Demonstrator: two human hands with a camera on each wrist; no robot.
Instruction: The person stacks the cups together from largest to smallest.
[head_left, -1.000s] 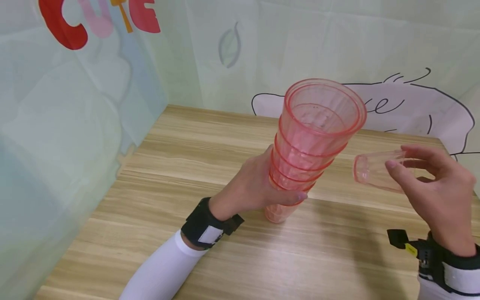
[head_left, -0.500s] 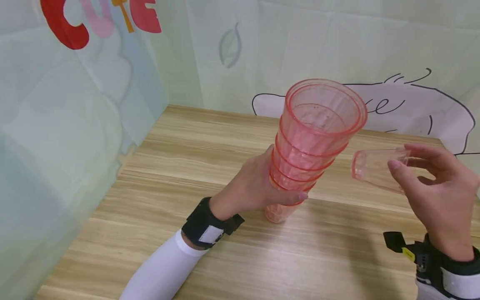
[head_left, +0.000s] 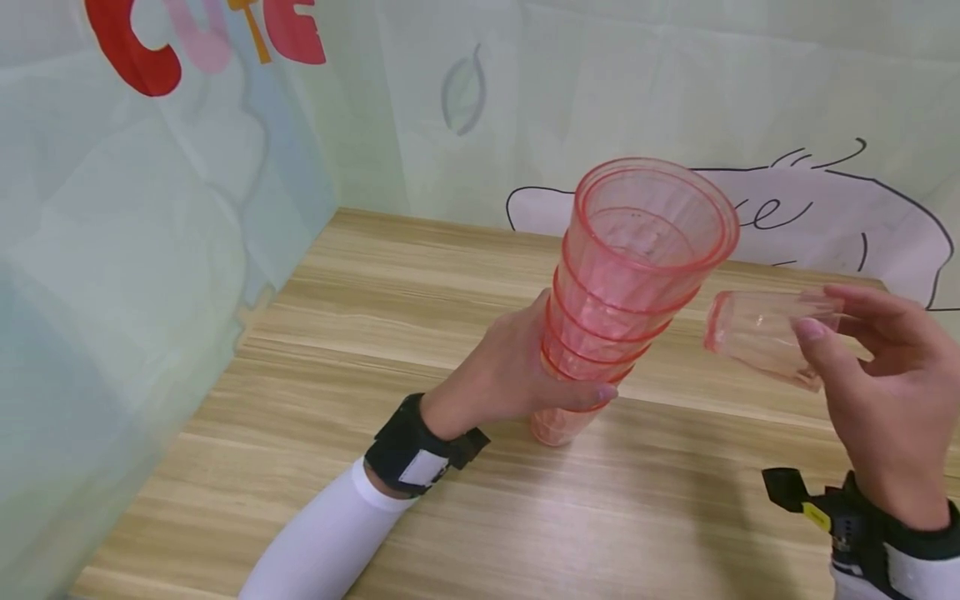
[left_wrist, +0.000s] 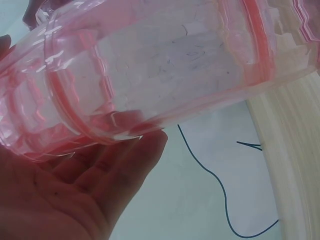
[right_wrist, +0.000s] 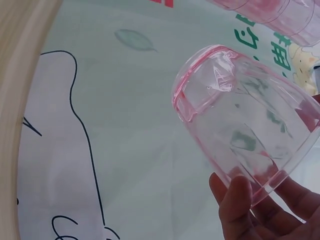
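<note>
A tall stack of nested clear pink tumblers leans to the right above the wooden table, top mouth facing up. My left hand grips it low down, thumb across the front; its far-side fingers are hidden in the head view. Off to the right, my right hand pinches a single clear pink tumbler near its rim. That tumbler lies sideways in the air, thick base toward the stack and apart from it. In the right wrist view, fingertips press on the tumbler's rim end.
The wood-grain table spreads beneath both hands. Printed cloth hangs behind it, and another printed sheet borders the left side. Black straps with small devices sit on both wrists.
My right hand has shifted slightly right, and the single tumbler's base end has risen a little, so it lies at a slightly different angle. The left hand and stack stay nearly still.
</note>
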